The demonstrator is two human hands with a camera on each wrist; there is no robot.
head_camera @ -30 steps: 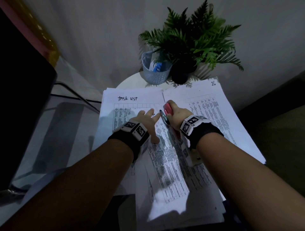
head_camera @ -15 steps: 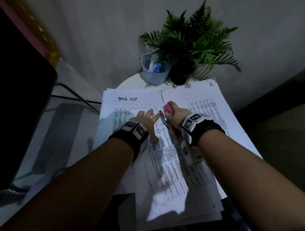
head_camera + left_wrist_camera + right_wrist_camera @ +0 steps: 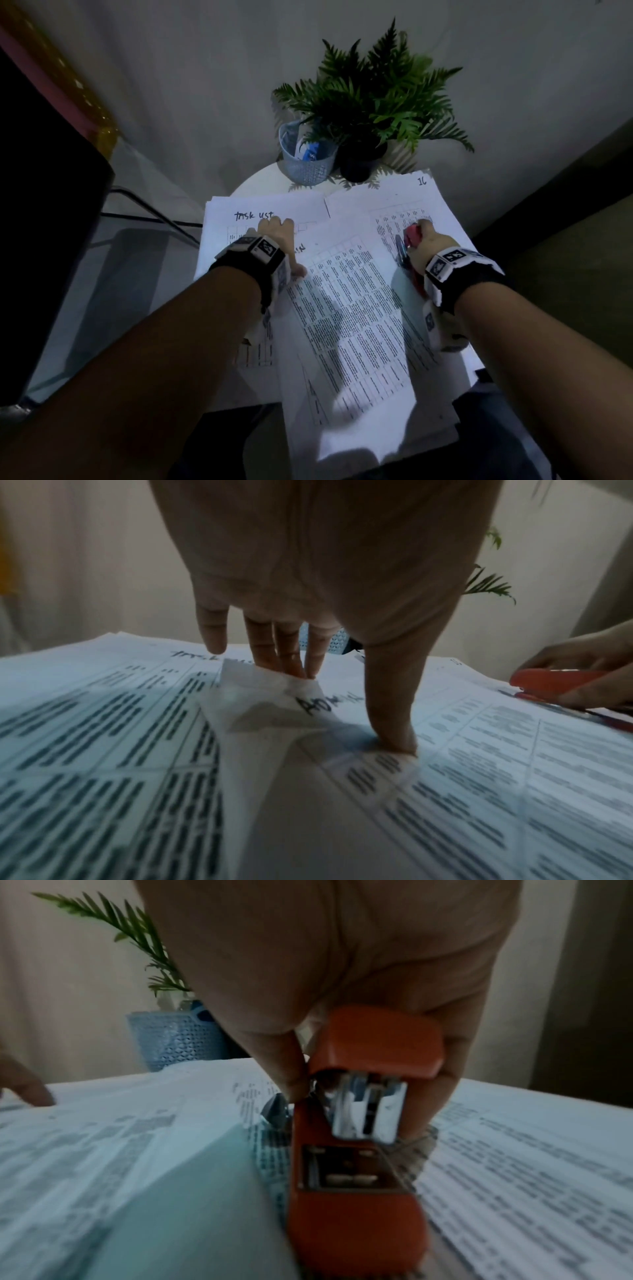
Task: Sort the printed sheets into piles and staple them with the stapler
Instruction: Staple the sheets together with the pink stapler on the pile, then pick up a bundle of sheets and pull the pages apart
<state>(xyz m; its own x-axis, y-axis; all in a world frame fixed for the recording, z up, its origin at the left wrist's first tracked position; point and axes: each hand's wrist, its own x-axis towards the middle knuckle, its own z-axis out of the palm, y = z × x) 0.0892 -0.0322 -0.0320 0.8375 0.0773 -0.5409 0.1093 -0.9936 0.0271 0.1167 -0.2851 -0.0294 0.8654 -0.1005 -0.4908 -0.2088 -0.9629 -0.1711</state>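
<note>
Printed table sheets cover the round white table (image 3: 254, 181). The far left pile (image 3: 226, 219) is headed "Task list"; the far right pile (image 3: 394, 200) is marked 16. A skewed set of sheets (image 3: 352, 318) lies on top, reaching the near edge. My left hand (image 3: 282, 240) rests on that set's top left corner. In the left wrist view its straight fingers (image 3: 284, 656) push against the raised corner (image 3: 260, 696) while the thumb presses the sheet flat. My right hand (image 3: 423, 236) grips the red stapler (image 3: 410, 237) (image 3: 356, 1191) over the right pile; its mouth holds no paper.
A blue mesh basket (image 3: 306, 161) and a potted fern (image 3: 373, 99) stand at the table's far edge, by the wall. A glass surface with a black cable (image 3: 144, 212) lies to the left, beside a large dark object (image 3: 41, 240). The sheets overhang the near edge.
The hands have moved apart. My right hand carried the stapler off the middle set to the right pile. My left hand slid left with the set's corner, which now curls up.
</note>
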